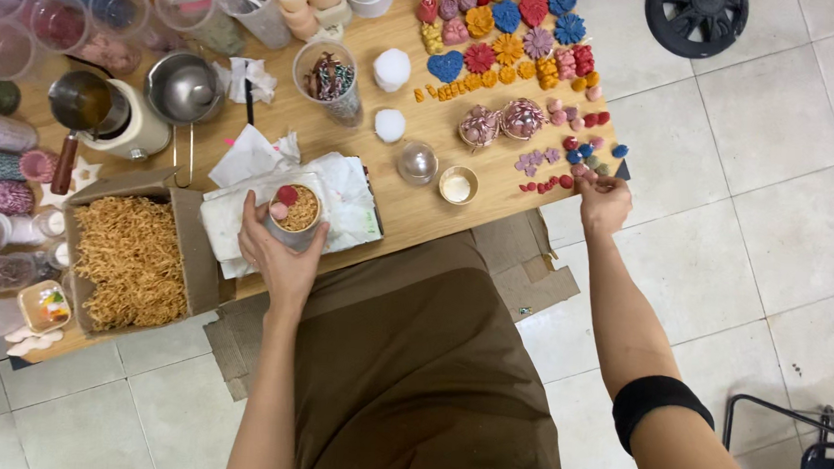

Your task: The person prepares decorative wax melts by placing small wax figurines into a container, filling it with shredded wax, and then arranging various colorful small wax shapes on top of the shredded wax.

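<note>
Our left hand (278,251) wraps the small round shred-filled cup (296,215), steadying it; our right hand (605,202) pinches among tiny coloured wax pieces (573,167) at the desk (413,130) edge.

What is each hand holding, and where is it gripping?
The left hand wraps the side of a small round tin. The right hand reaches among the small wax pieces; whether it pinches one cannot be told.

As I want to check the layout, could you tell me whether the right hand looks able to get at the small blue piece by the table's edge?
Probably yes: the right hand is right beside the small blue piece, with nothing between them.
</note>
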